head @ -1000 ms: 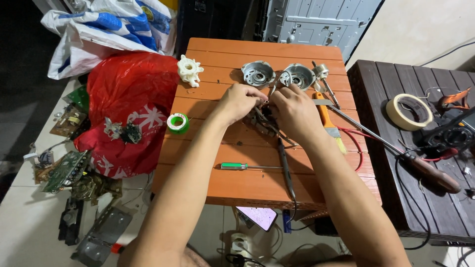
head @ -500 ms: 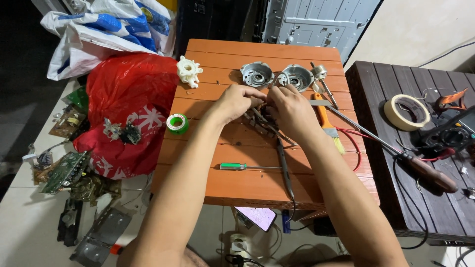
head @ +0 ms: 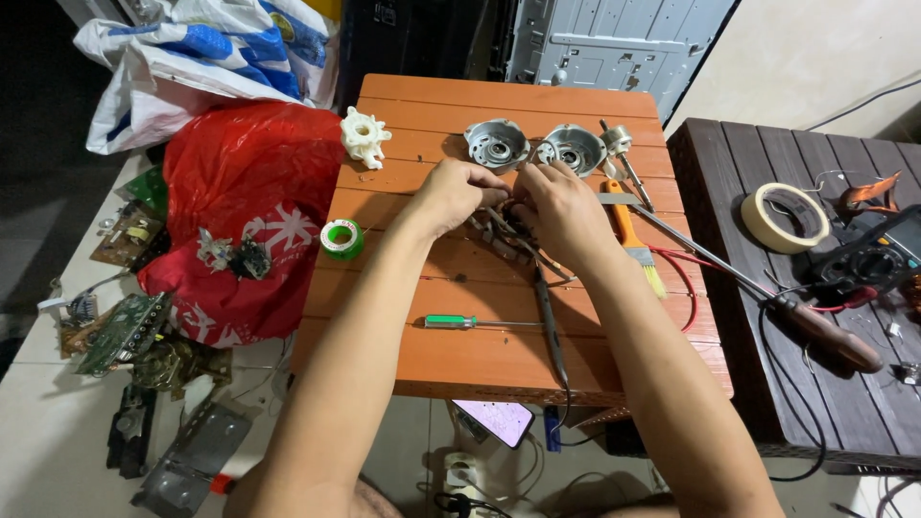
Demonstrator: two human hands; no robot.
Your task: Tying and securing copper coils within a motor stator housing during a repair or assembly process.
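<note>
Here, two bare hands meet over a small orange wooden slatted table [head: 460, 355].

Left hand: the left hand [head: 459, 192] curls its fingers closed around a small dark metal part with wires [head: 506, 226] at the table's middle.
Right hand: the right hand [head: 556, 209] pinches the same part from the right, fingers bent; how much of the piece each hand holds is hidden.
Just beyond the hands: two round grey metal motor housings [head: 497, 144] sit side by side at the far edge, with a steel shaft with a small gear [head: 619, 146] to their right.
Right of the hands: an orange-handled brush [head: 633, 235] lies lengthwise, crossed by a long screwdriver with a brown wooden handle [head: 825, 331] reaching onto the dark wooden table [head: 739, 182].
Near side: a green-handled small screwdriver [head: 459, 322] lies flat; a dark soldering iron [head: 549, 321] runs towards the near edge.
Left side: a green roll of solder wire [head: 341, 238] rests near the left forearm; a white plastic gear-shaped piece [head: 365, 137] sits at the far left corner.
Off the table: a red plastic bag [head: 230, 192] lies on the left, green circuit boards [head: 120, 331] beside it; a roll of cream masking tape [head: 785, 217] rests on the dark table.
</note>
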